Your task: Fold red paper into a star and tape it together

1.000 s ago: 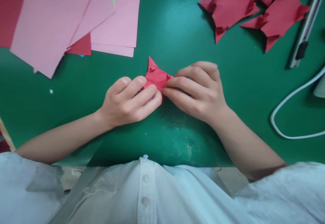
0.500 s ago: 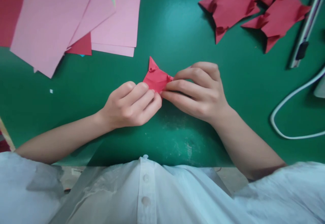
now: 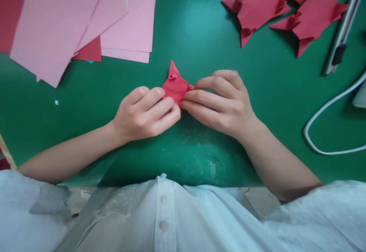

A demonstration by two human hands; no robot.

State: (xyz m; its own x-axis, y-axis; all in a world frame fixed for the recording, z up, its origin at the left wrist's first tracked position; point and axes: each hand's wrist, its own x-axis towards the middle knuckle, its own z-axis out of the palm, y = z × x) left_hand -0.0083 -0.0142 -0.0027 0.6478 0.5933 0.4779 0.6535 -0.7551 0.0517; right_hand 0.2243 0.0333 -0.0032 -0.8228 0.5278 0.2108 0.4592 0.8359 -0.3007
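A small red folded-paper piece (image 3: pixel 176 87) is held between both hands above the green table. One pointed flap sticks up at its far end, with a little curl at the flap's base. My left hand (image 3: pixel 147 111) is closed on its left and near side, fingers bent over the paper. From the right, my right hand (image 3: pixel 219 101) pinches the piece's right corner between thumb and fingers. The near part of the paper is hidden behind my fingers.
Larger red folded-paper pieces (image 3: pixel 261 10) lie at the far right, beside a box cutter (image 3: pixel 344 31). A white cable (image 3: pixel 310 120) loops at the right. Pink paper sheets (image 3: pixel 57 23) overlap red ones at the far left. A tiny white scrap (image 3: pixel 56 102) lies on the green table (image 3: pixel 197 160).
The fingers of my left hand have shifted slightly left, uncovering a little more of the red paper. Its upper flap stands a bit higher. My right hand keeps its pinch.
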